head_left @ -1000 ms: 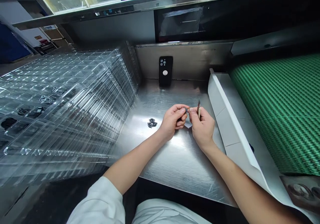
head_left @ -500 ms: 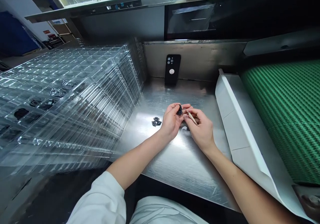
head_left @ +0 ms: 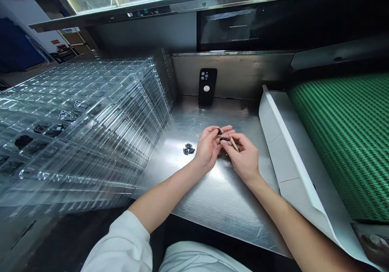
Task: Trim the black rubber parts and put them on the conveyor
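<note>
My left hand (head_left: 209, 148) pinches a small black round part (head_left: 219, 132) between thumb and fingertips above the steel table (head_left: 212, 191). Close beside it, my right hand (head_left: 244, 156) is closed on a thin pale stick-like tool (head_left: 233, 142), and another small black piece (head_left: 223, 139) sits at its fingertips. The two hands nearly touch. A small cluster of similar black parts (head_left: 188, 149) lies on the table just left of my left hand.
A tall stack of clear plastic compartment trays (head_left: 79, 130), a few holding black parts, fills the left. A black phone (head_left: 207, 86) leans on the back wall. A white guard (head_left: 285, 142) borders a green conveyor belt (head_left: 349, 134) on the right.
My right hand turned the tool from upright to lying slanted across its fingers. Both hands closed in on the black part, which my left hand has rotated slightly.
</note>
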A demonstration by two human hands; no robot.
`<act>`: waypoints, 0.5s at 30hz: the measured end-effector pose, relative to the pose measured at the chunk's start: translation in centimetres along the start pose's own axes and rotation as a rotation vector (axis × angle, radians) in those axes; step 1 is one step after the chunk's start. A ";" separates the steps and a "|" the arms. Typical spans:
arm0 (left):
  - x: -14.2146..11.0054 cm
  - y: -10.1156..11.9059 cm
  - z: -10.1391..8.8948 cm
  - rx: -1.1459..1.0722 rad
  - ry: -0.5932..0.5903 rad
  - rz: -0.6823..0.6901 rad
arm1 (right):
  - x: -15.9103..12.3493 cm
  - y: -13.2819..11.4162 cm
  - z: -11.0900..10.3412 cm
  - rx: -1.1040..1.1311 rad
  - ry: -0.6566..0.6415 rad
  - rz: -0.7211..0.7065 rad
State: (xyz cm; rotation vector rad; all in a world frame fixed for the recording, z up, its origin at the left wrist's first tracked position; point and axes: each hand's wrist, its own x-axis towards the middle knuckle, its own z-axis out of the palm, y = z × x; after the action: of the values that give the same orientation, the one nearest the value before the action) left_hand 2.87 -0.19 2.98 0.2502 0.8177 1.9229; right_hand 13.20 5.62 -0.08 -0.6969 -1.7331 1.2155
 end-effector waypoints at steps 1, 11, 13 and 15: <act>0.2 0.1 -0.2 0.011 0.035 0.001 | 0.1 -0.2 0.0 0.035 0.023 0.021; 0.2 0.6 -0.1 0.255 -0.019 0.008 | 0.6 -1.5 -0.1 0.377 0.130 0.205; -0.1 0.5 0.2 0.311 -0.073 0.010 | 0.6 -1.5 -0.1 0.417 0.151 0.213; -0.4 0.4 0.4 0.350 -0.129 0.026 | 0.7 -1.4 -0.1 0.439 0.168 0.221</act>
State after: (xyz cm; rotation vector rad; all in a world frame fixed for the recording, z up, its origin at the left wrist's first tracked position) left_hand 2.94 -0.46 3.57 0.5925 1.0648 1.7586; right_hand 13.05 5.73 1.46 -0.7098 -1.2161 1.5771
